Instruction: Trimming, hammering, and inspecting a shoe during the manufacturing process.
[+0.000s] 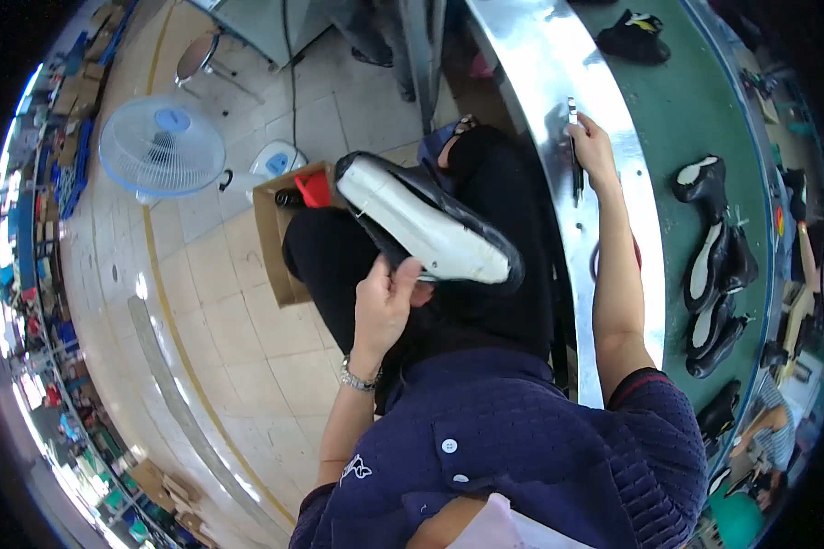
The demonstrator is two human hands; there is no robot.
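Note:
My left hand grips the edge of a black shoe over my lap. The shoe is turned so that its whitish underside faces up. At the metal ledge to the right, my right hand has its fingers closed on a slim tool with a silvery end and a dark part. The tool's kind cannot be made out. Its middle is partly covered by my fingers.
Right of the shiny metal ledge, several black shoes lie on a green conveyor belt. An open cardboard box holding a red item stands by my knee. Farther left are a fan and a stool. Another person sits at far right.

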